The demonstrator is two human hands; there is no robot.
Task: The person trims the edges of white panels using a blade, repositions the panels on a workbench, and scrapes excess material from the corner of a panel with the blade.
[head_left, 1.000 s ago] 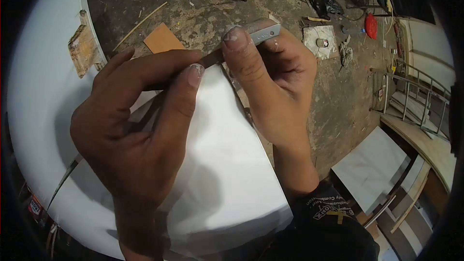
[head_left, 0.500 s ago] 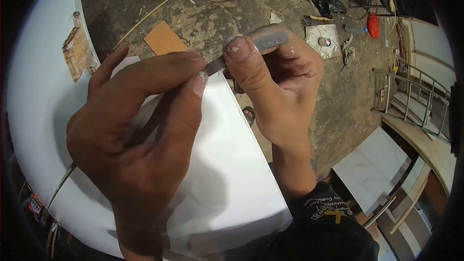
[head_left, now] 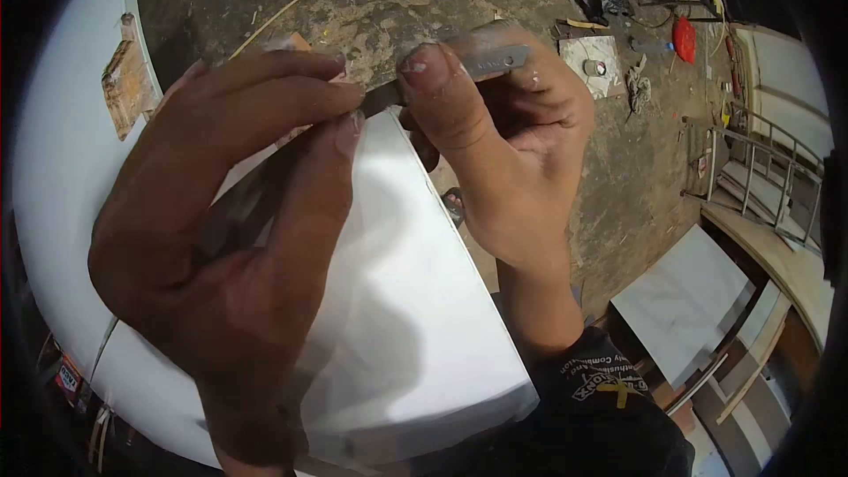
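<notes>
A grey metal cutter blade [head_left: 499,63], with a small hole at its right end and faint stamped lettering, is held up above a white panel [head_left: 442,318]. My right hand [head_left: 512,177] pinches it between thumb and curled forefinger. The thumb covers part of the blade, and its nail has white specks. At the blade's left end, the thumb and forefinger of my left hand [head_left: 159,221] are closed together on it, hiding the tip.
A notched, splintered wood piece [head_left: 130,88] lies on the white surface at left. On the floor are a small can [head_left: 594,68] on a board, a red bag [head_left: 683,42] and cables. A metal rack [head_left: 768,172] and leaning boards [head_left: 685,305] stand at right.
My left hand has shifted a little left and its fingers have lifted, covering more of the brown board behind. My right hand still pinches the blade, nearly in place.
</notes>
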